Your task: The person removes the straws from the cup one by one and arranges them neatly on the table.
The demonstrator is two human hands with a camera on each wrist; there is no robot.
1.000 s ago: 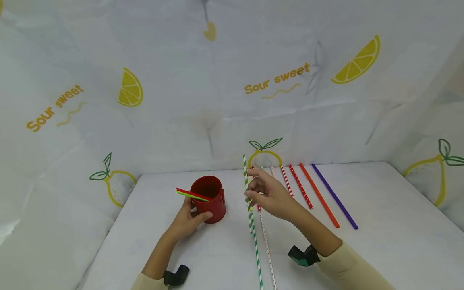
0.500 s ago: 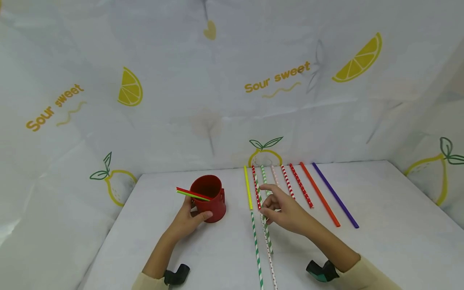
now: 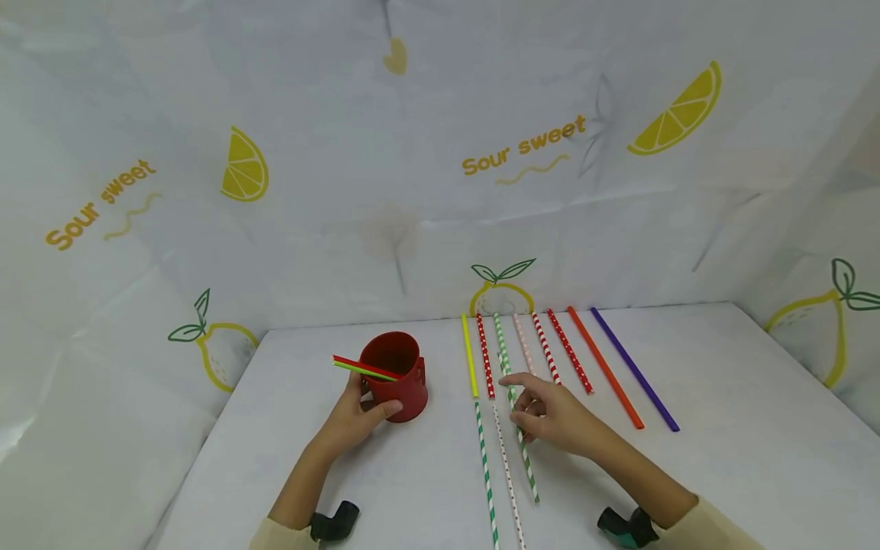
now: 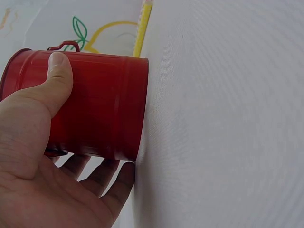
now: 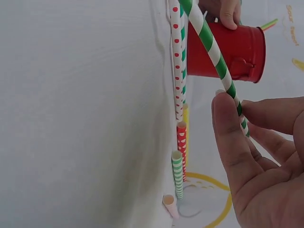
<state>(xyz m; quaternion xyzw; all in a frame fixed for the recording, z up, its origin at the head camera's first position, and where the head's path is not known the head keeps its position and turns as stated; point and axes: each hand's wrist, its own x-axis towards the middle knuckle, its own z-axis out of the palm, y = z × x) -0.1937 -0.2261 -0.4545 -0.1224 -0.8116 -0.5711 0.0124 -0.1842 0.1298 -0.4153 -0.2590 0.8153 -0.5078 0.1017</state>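
My left hand (image 3: 354, 420) grips a small red metal bucket (image 3: 407, 397) by its side; the left wrist view has the thumb over its wall and the fingers underneath. A red straw and a green straw (image 3: 360, 373) stick out over the bucket's rim. Between thumb and fingers, my right hand (image 3: 560, 418) pinches a green-and-white striped straw (image 5: 216, 54), tilted in the right wrist view. Left of it on the table lie another green-and-white striped straw (image 3: 485, 473) and a white straw with red dots (image 3: 508, 473).
A back row holds a yellow straw (image 3: 470, 355), a red dotted straw (image 3: 485, 357), a pale green striped straw (image 3: 500, 336), a pink straw (image 3: 523, 340), a red-and-white striped straw (image 3: 546, 347), another red dotted straw (image 3: 571, 353), an orange straw (image 3: 605, 367) and a purple straw (image 3: 635, 370).
My right hand has carried the striped straw rightward and nearer, from above the yellow straw to right of the white dotted one. The left hand and bucket have stayed in place.
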